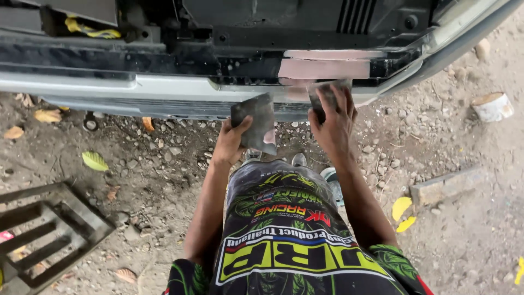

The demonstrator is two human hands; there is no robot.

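Far left, a dark metal grate (46, 229) lies on the dirt ground (164, 164), dry and yellow leaves scattered near it, one pale green leaf (95, 160) out in the open; above, the pale bumper (136, 87) of a vehicle runs across the top, dark bodywork behind it and a yellow strap (90, 30) tucked up in the corner. Moving in, the left hand (230, 143) is up just below the bumper's lower edge, fingers curled round the edge of a dark flat spreader plate (256, 121), thumb on its face, a smear of pinkish filler at the plate's lower corner; grip firm, plate tilted. Centre right, the right hand (334, 123) is closed on a second dark scraper (327, 90), fingers spread across its back, its blade pressed up against the bumper right beneath the pink filler patch (325, 65); that patch sits on the bumper as a flat rectangular band, just above the hand. Below, the person's patterned shorts fill the lower middle. Further right, a grey brick (445, 184) lies on the gravel, yellow leaves (403, 212) beside it; far right, a white cylindrical container (492, 106) rests on its side.
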